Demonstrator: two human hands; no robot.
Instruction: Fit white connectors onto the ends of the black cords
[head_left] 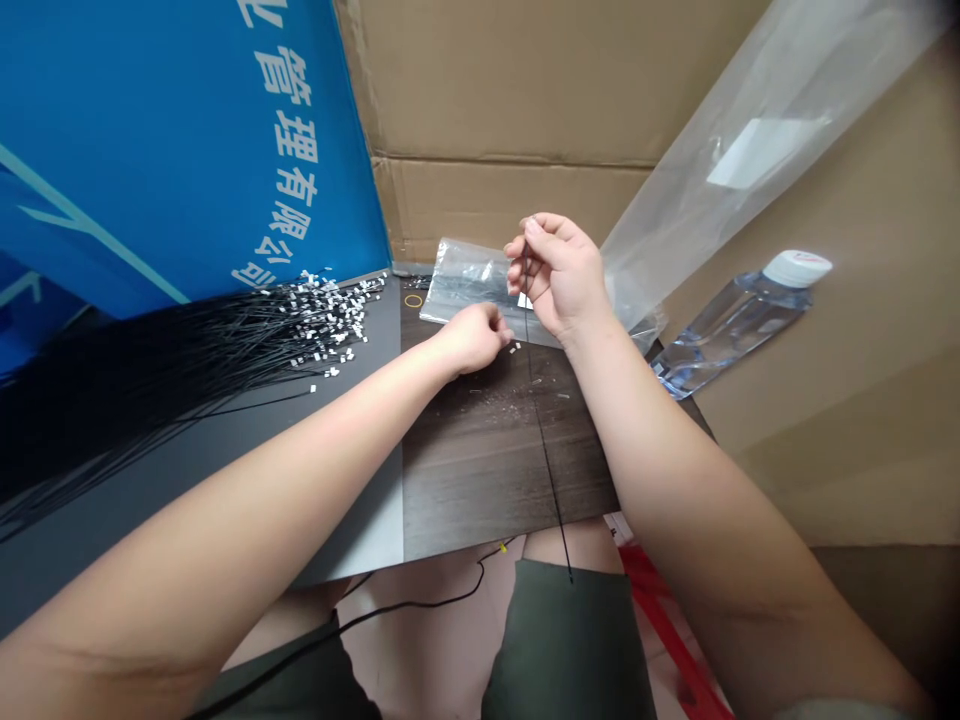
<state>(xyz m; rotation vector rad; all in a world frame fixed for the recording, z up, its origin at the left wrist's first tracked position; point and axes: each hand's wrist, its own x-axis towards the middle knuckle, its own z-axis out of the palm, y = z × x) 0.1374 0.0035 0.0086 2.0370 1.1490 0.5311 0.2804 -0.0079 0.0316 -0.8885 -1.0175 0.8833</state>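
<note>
My right hand (559, 270) is raised over the table, its thumb and forefinger pinching the top end of a thin black wire (550, 455). The wire hangs past the table's front edge to above my knee. Lower and to the left, my left hand (478, 338) rests near the tabletop with its fingers closed together; whatever they may hold is hidden. Tiny white pieces (514, 347) lie right beside those fingertips. A clear plastic bag (469, 285) lies flat behind both hands. At left spreads a large bundle of black wires (187, 370) with white connectors (330, 310) on their ends.
Small clear scraps (510, 405) litter the dark wooden tabletop (480, 490). A yellow rubber band (413, 301) lies near the back. At right are a water bottle (739, 320) and a long plastic sleeve (705, 150) against cardboard (517, 90). A blue printed panel (172, 130) stands at left.
</note>
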